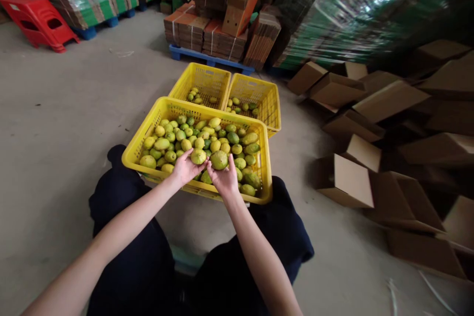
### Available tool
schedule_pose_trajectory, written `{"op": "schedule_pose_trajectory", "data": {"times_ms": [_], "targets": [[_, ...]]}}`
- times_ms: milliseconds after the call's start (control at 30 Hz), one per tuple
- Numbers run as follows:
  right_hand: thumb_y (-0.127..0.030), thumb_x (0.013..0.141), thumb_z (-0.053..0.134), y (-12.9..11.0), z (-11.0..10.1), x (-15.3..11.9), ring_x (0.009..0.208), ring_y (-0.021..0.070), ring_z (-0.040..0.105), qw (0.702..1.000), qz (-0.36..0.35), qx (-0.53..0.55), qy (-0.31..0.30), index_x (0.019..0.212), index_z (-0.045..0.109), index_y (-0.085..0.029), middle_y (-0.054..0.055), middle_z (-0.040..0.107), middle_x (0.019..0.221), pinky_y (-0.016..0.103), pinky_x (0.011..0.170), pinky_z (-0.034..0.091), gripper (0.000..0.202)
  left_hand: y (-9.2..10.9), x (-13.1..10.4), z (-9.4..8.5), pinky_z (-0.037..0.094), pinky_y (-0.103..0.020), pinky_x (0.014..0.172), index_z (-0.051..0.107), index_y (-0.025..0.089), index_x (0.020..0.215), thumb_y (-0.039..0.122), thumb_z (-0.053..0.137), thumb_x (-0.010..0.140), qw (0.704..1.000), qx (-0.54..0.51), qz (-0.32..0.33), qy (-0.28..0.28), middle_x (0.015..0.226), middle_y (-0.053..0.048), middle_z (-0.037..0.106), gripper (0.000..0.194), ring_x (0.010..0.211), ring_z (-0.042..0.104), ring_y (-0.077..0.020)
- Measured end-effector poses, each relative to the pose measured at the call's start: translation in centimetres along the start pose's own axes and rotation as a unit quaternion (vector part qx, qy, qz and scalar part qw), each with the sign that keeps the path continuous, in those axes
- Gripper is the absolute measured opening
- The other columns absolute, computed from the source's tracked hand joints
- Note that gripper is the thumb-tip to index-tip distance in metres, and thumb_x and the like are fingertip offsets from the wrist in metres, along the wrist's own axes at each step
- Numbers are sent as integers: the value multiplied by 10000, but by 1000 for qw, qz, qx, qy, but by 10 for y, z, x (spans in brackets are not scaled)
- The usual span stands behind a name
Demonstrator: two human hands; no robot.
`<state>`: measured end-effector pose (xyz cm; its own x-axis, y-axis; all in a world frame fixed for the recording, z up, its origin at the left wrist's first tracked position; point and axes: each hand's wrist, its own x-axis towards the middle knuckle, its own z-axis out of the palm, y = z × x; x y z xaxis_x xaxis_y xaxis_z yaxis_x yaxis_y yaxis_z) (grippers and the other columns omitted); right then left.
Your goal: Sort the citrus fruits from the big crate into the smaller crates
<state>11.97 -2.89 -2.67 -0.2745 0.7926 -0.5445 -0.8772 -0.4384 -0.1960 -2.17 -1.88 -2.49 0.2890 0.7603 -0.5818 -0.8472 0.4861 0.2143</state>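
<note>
Fingers (pixel 232 164) hold 2 lemons (pixel 219 160) — label (pixel 15 7) on red stool (pixel 41 22) illegible.

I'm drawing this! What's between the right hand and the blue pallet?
In the head view, going away from the right hand: the fruit it holds, more fruit, the far side of the big crate, then two smaller crates before the pallet.

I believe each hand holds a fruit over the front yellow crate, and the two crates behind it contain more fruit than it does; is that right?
Not quite: in the head view, the left rear crate and right rear crate show less fruit than the front crate, not more. The left hand and right hand each hold a fruit over it.
</note>
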Motion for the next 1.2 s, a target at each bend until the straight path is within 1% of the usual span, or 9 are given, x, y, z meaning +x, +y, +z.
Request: {"op": "schedule_pose_trajectory", "data": {"times_ms": [200,300,533,633,833,1033,1133,1167,1200], "targets": [[-418,943,586,-1,-6,1,793,199,720,999,-8,-29,-18,1065,664,-163,102,753,890,335,726,643,294,-1,1,-3,603,-284,680,622,55,1070,261,373,1009,1000,9,-11,-5,789,-150,713,329,729,705,-209],[-404,947,560,-3,-9,-1,752,206,714,998,7,-62,-28,975,672,-152,114,748,844,379,734,639,277,-2,3,-5,600,-288,672,629,77,1000,252,360,1009,1000,13,-10,-12,780,-140,711,321,706,700,-201],[-617,899,572,-7,-6,-7,852,259,734,997,-48,-58,-25,1083,653,-247,85,763,947,483,755,616,421,1,9,-7,541,-274,564,628,121,972,214,426,963,999,26,-3,-25,828,-112,727,223,703,697,-206],[-537,896,612,-6,-7,-5,840,247,738,997,-52,-63,-10,1084,648,-281,52,765,933,464,754,607,320,0,10,-11,538,-286,586,625,128,989,199,467,931,999,32,5,-27,838,-106,724,182,732,700,-215],[-342,831,682,-3,-12,-2,745,220,724,997,-53,-49,13,967,681,-263,36,765,850,374,686,579,157,-1,8,-11,508,-271,540,615,126,1004,198,487,912,998,56,-5,-33,850,-102,722,173,713,698,-212],[-323,756,711,-3,-13,0,796,234,728,992,-68,-102,-12,972,674,-255,22,766,887,412,734,585,230,-1,12,-13,540,-274,601,620,133,1037,204,555,885,995,87,15,-52,868,-93,715,180,746,693,-194],[-406,695,742,-5,-13,1,824,261,718,972,-116,-202,-15,953,662,-229,37,750,911,450,778,585,323,0,17,-18,573,-310,753,609,172,1090,231,694,807,983,154,80,-63,1084,-101,708,301,942,692,-217],[-417,670,761,-6,-12,1,838,267,712,950,-169,-261,-3,958,658,-229,36,742,916,457,797,582,359,1,18,-19,573,-329,820,599,199,1106,234,750,762,971,192,124,-64,1191,-95,682,378,1038,672,-228],[-412,647,784,-7,-12,-1,868,273,704,912,-240,-331,13,970,657,-232,34,736,933,464,830,575,391,2,18,-21,562,-345,885,590,222,1105,232,810,700,952,239,177,-65,1289,-84,642,461,1133,638,-241]]}}
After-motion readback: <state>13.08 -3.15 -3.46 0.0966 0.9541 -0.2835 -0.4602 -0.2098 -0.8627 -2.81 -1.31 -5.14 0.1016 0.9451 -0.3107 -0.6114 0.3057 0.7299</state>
